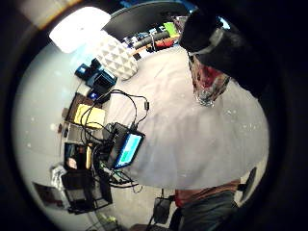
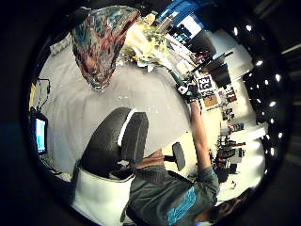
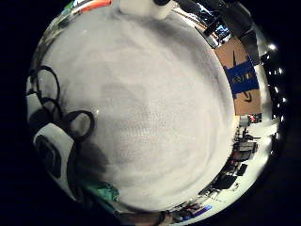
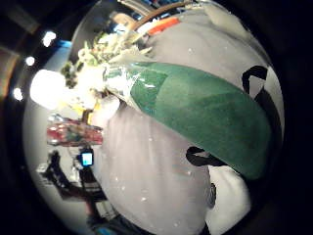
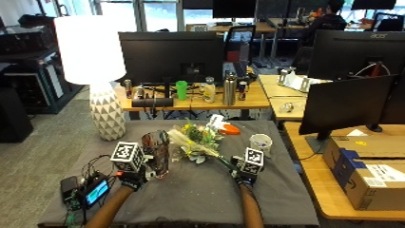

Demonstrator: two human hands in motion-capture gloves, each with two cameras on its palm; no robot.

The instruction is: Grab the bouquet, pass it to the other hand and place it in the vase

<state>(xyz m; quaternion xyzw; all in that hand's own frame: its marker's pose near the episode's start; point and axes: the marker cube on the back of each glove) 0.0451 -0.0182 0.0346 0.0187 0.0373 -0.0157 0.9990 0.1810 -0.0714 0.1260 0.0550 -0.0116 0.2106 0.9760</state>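
On the grey-covered table (image 5: pixel 190 194) stands a clear glass vase (image 5: pixel 156 154) with red and dark mottling, upright and holding nothing. My left hand (image 5: pixel 131 180) sits low beside its base, fingers relaxed and not around it; the vase (image 2: pixel 99 42) shows a little way off from that palm. My right hand (image 5: pixel 245 176) grips the green-wrapped stem end of the bouquet (image 5: pixel 193 140). Its pale flowers and leaves point away toward the vase's right side, just above the cloth. The green wrap (image 4: pixel 195 103) fills the right thumb side palm view.
A white lamp (image 5: pixel 95 71) stands at the table's back left. A white cup (image 5: pixel 260 141) and an orange object (image 5: pixel 231 129) lie behind the right hand. A small screen device (image 5: pixel 95 190) with cables sits at the front left. Monitors and desks stand behind, cardboard boxes (image 5: pixel 364 166) to the right.
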